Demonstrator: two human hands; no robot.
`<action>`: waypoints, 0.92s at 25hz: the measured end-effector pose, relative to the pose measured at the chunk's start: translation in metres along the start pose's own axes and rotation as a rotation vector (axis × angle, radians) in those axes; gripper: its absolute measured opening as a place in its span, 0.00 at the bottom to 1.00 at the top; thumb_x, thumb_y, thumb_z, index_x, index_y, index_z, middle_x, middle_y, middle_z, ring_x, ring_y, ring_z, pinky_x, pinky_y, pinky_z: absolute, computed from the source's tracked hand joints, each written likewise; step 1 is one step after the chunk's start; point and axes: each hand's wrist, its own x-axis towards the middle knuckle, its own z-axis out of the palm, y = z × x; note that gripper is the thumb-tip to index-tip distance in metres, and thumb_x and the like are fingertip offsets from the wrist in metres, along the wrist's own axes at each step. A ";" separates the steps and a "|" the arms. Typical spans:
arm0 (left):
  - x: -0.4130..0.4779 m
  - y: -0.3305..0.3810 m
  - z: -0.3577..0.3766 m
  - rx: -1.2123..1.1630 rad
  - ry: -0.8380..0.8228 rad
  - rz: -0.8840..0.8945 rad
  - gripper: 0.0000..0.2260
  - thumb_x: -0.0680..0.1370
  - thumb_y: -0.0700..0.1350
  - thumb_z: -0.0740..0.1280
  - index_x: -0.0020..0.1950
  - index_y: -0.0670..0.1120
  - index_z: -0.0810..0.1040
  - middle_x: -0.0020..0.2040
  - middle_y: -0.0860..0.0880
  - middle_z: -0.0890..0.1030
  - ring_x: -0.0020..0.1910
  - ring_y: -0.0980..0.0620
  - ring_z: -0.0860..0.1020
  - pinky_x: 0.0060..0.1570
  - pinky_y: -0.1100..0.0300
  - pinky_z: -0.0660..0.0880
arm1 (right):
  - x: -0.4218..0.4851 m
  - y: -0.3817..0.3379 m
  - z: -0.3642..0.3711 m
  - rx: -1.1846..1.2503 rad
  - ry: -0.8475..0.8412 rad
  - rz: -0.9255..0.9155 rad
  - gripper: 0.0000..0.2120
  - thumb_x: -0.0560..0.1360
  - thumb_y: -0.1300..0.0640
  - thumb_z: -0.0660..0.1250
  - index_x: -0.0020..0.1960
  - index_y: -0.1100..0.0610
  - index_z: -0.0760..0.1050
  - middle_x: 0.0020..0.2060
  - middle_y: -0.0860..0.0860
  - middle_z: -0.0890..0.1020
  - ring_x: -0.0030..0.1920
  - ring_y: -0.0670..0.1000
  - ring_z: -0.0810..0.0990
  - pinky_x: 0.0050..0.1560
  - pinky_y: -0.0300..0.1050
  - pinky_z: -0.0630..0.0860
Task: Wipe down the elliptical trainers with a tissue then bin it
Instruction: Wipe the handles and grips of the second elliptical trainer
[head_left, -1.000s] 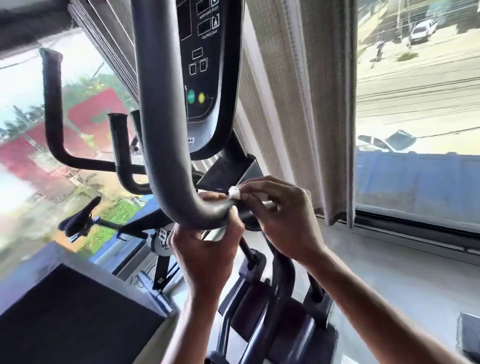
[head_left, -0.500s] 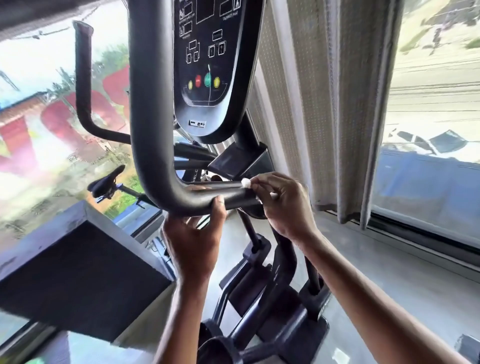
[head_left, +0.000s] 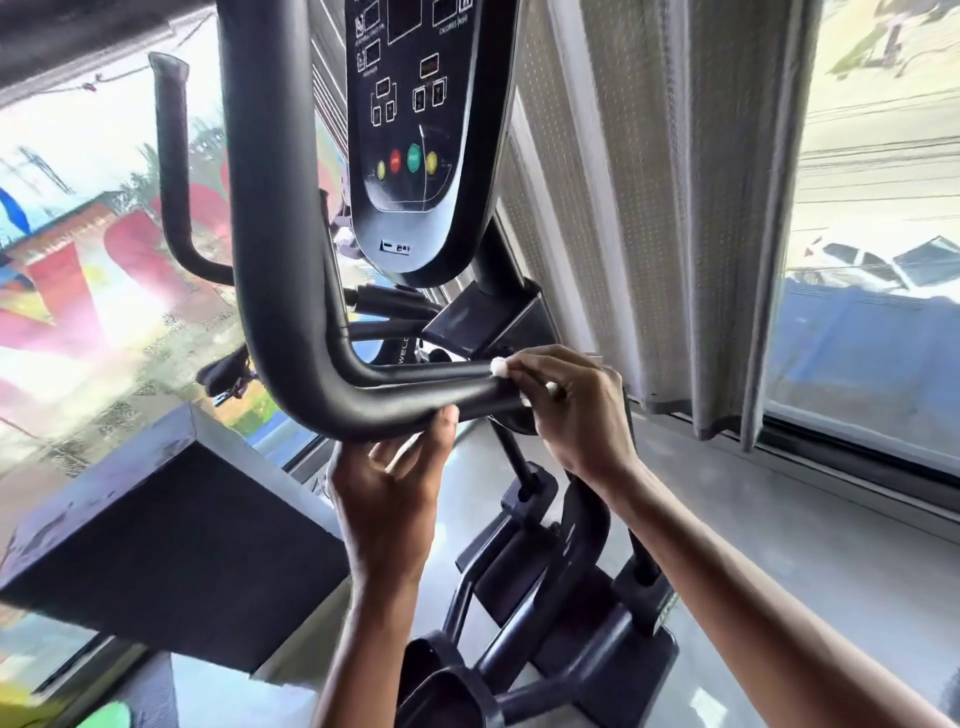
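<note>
A dark elliptical trainer fills the middle of the view. Its thick grey handlebar (head_left: 275, 218) runs down and bends right into a horizontal stretch. My right hand (head_left: 576, 410) pinches a small white tissue (head_left: 500, 367) against the top of that stretch, near its right end. My left hand (head_left: 387, 499) reaches up from below, its thumb touching the underside of the bar just past the bend and its fingers curled. The console (head_left: 415, 130) with coloured buttons hangs above the hands.
A second black handlebar (head_left: 174, 171) stands at the left before the window. A dark box-shaped block (head_left: 156, 545) sits low left. Beige curtains (head_left: 675, 208) hang at the right over a window ledge (head_left: 831, 499). Pedals and frame (head_left: 561, 597) lie below.
The view has tilted so the console shows lower and fuller. My right hand with the tissue has slid right along the bar. My left hand has loosened from gripping the bend to touching it underneath.
</note>
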 end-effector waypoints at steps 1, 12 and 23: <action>0.000 -0.002 0.002 -0.002 -0.006 -0.014 0.08 0.76 0.36 0.76 0.54 0.39 0.85 0.48 0.48 0.88 0.51 0.48 0.87 0.49 0.63 0.81 | -0.001 0.015 0.000 -0.042 0.030 0.075 0.06 0.76 0.62 0.73 0.51 0.54 0.86 0.48 0.40 0.84 0.49 0.35 0.81 0.54 0.32 0.76; -0.002 -0.020 0.027 0.020 0.005 -0.101 0.07 0.77 0.36 0.74 0.55 0.40 0.85 0.49 0.46 0.88 0.52 0.47 0.87 0.50 0.62 0.81 | -0.039 0.024 0.022 -0.012 0.337 0.332 0.05 0.77 0.62 0.73 0.50 0.56 0.86 0.47 0.44 0.85 0.46 0.40 0.81 0.53 0.34 0.78; -0.010 0.007 0.019 -0.056 0.106 0.055 0.09 0.78 0.43 0.70 0.52 0.56 0.86 0.52 0.53 0.86 0.59 0.43 0.84 0.61 0.37 0.79 | -0.002 -0.020 0.009 0.196 -0.017 0.258 0.06 0.76 0.61 0.73 0.49 0.54 0.87 0.47 0.44 0.86 0.48 0.41 0.84 0.52 0.41 0.81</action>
